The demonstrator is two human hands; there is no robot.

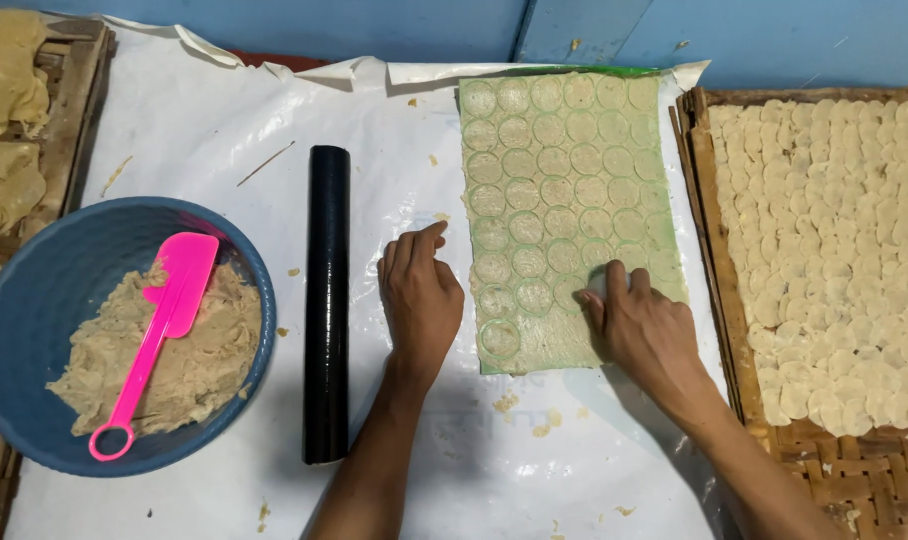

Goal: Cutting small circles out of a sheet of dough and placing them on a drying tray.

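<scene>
A thin sheet of pale dough [564, 200] lies rolled out on a green plastic film, stamped with many round cuts. My right hand [646, 330] presses a small round cutter [599, 282] into the sheet near its lower right part; the cutter is mostly hidden under my fingers. My left hand [419, 295] rests flat on the white plastic cover [224, 130] just left of the sheet, fingers near its edge, holding nothing.
A black cylindrical roller [327, 300] lies left of my left hand. A blue bowl [34, 300] of dough holds a pink spatula [159, 335]. A woven tray [834, 470] at right carries several dough rounds [844, 240]. Another tray [4, 120] with dough pieces sits far left.
</scene>
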